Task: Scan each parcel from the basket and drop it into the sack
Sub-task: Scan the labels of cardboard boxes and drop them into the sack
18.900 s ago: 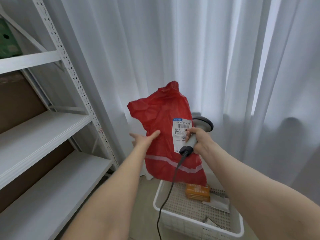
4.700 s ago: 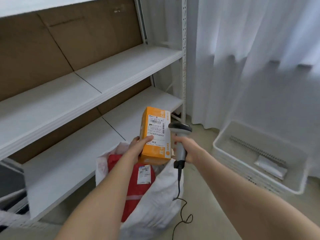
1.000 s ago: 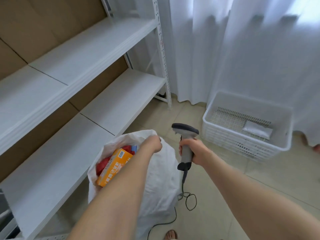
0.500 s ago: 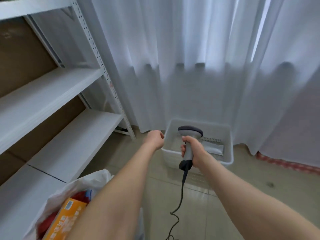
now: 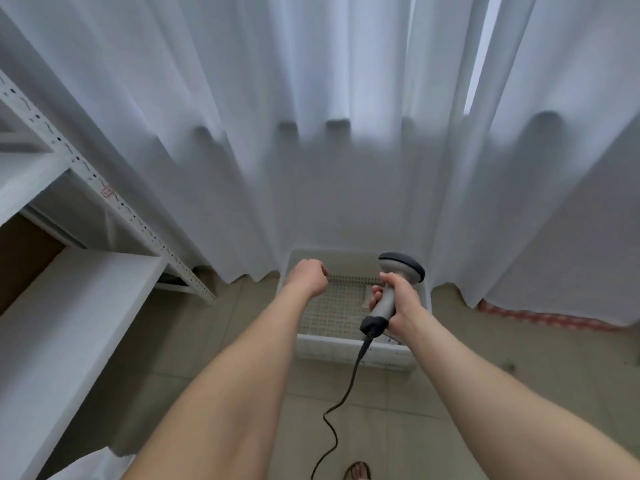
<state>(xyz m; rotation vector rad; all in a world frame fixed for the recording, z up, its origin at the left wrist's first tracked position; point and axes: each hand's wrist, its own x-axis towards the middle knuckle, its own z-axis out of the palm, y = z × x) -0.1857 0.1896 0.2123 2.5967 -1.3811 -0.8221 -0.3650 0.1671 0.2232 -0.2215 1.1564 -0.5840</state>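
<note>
Soft daylight comes through the white curtain (image 5: 311, 98) at the far side, brightest in a narrow gap at the upper right (the one spot close to glare). It leaves the room evenly but rather dimly lit, with grey folds in the cloth and dull shade on the floor (image 5: 207, 341) beside the shelf (image 5: 69, 306) at the left. The whole frame is soft, the basket (image 5: 346, 351) and curtain hem most of all and the scanner (image 5: 401, 268) in the right hand (image 5: 403, 303) slightly crisper, and the wide lens splays shelf post and folds outward toward the edges.
</note>
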